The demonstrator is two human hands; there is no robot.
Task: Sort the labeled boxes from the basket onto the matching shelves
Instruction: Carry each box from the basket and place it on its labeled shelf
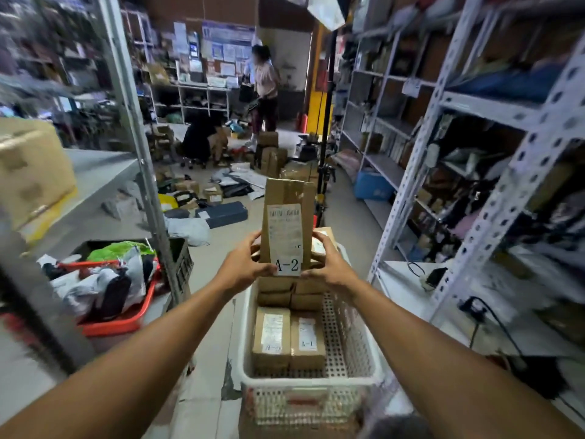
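A-2 box held upright above basket; drop and mis-shelving risks noted.

Left hand and right hand fingers curl round the A-2 box at its lower end only; top-heavy, it may tip back into the white basket. Shelf labels on the right shelving unreadable.

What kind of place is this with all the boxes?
Probably a parcel sorting room or small warehouse. Metal shelves line the aisle, parcels lie on the floor, and both hands hold a box labelled A-2 over a basket of boxes.
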